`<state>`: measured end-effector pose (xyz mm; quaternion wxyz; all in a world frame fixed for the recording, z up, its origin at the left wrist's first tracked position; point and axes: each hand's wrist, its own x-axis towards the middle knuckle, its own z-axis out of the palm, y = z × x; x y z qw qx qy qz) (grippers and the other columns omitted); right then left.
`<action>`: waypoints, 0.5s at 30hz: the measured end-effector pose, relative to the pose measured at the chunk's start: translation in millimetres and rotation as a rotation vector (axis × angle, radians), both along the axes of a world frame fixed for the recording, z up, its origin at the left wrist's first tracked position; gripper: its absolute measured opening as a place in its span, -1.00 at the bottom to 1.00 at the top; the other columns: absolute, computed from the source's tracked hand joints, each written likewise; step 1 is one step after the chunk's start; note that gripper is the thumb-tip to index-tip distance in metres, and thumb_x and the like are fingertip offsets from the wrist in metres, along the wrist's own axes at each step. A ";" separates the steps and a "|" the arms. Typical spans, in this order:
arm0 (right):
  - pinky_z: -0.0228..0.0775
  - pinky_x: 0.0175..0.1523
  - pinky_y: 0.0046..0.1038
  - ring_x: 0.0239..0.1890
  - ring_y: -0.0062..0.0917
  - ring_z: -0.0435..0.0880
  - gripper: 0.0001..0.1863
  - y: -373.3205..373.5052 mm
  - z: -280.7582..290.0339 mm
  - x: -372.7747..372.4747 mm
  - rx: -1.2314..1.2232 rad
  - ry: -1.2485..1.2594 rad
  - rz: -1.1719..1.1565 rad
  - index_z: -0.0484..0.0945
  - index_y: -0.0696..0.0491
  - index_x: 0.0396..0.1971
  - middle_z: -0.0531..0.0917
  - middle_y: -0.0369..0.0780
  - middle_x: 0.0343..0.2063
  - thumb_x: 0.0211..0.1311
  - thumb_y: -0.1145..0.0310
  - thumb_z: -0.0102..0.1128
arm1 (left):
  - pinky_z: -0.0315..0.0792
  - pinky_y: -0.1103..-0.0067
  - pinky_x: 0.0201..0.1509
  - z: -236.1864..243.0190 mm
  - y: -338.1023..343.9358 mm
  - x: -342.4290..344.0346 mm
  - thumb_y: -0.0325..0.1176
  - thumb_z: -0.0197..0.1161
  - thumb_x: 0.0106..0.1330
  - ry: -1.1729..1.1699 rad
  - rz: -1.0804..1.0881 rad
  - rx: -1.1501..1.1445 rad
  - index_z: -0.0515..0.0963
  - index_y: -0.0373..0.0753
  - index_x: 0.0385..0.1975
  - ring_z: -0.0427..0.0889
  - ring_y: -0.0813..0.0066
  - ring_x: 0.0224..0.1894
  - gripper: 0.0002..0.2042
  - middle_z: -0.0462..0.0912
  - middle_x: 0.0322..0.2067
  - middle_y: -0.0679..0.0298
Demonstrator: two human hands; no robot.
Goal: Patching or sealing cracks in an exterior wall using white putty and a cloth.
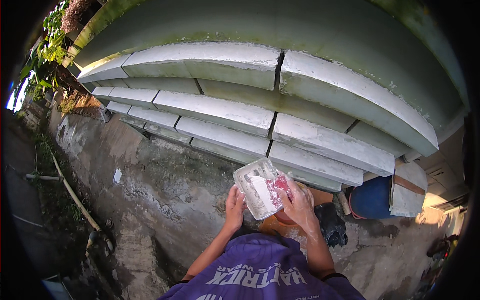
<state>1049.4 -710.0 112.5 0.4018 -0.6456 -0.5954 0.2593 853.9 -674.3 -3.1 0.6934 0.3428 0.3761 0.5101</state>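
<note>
A small translucent plastic tray, smeared white, is tilted between my hands. My left hand grips its left edge with curled fingers. Over the tray's right half, my right hand holds a red object coated in white, perhaps a sponge or scraper; its exact shape is partly hidden by fingers and coating. A white patch lies inside the tray beside it. Below the tray is an orange container, mostly hidden.
Ahead rise pale, mossy concrete ledges in tiers. At right stand a blue barrel, a leaning board and a black plastic bag. Pipes lie on the stained concrete floor at left, near plants.
</note>
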 end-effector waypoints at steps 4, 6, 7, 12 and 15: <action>0.34 0.10 -0.20 -0.13 -0.15 0.66 -0.56 -14.2 -1.7 4.4 -0.005 -0.048 0.002 0.49 0.05 0.10 0.70 -0.07 -0.24 0.22 0.29 0.18 | 0.43 0.80 -0.29 3.3 -5.9 13.2 -0.33 0.03 0.48 0.028 -0.020 0.012 0.22 -0.28 0.22 0.54 0.78 -0.16 -0.62 0.52 0.06 0.35; 0.22 0.21 -0.14 -0.13 -0.18 0.67 -0.58 -18.7 -4.8 5.3 -0.040 -0.073 -0.023 0.51 0.05 0.09 0.71 -0.08 -0.25 0.21 0.31 0.17 | 0.40 0.82 -0.29 4.5 -10.3 17.5 -0.35 0.03 0.47 0.041 -0.061 0.008 0.22 -0.28 0.23 0.52 0.80 -0.17 -0.62 0.52 0.07 0.36; 0.22 0.21 -0.14 -0.13 -0.18 0.67 -0.58 -20.2 -7.2 4.7 -0.042 -0.070 -0.026 0.51 0.05 0.09 0.71 -0.08 -0.25 0.21 0.31 0.17 | 0.40 0.82 -0.29 5.3 -11.8 20.5 -0.35 0.03 0.47 0.044 -0.063 0.006 0.22 -0.28 0.23 0.52 0.80 -0.17 -0.62 0.52 0.07 0.36; 0.02 0.31 -0.04 -0.18 -0.14 0.68 -0.58 -27.8 -25.8 6.5 0.024 -0.122 -0.085 0.51 0.05 0.08 0.70 -0.04 -0.26 0.20 0.32 0.17 | 0.34 0.86 -0.29 8.4 -17.1 36.2 -0.38 0.03 0.46 0.017 -0.083 0.052 0.23 -0.26 0.23 0.49 0.83 -0.17 -0.62 0.52 0.07 0.38; 0.21 0.21 -0.05 -0.20 -0.06 0.67 -0.60 -28.7 -20.8 8.0 0.089 -0.104 -0.068 0.50 0.10 0.07 0.68 0.02 -0.24 0.20 0.40 0.15 | 0.40 0.83 -0.26 4.4 -20.9 39.2 -0.38 0.02 0.47 -0.013 -0.099 0.039 0.22 -0.26 0.24 0.51 0.80 -0.12 -0.62 0.51 0.09 0.37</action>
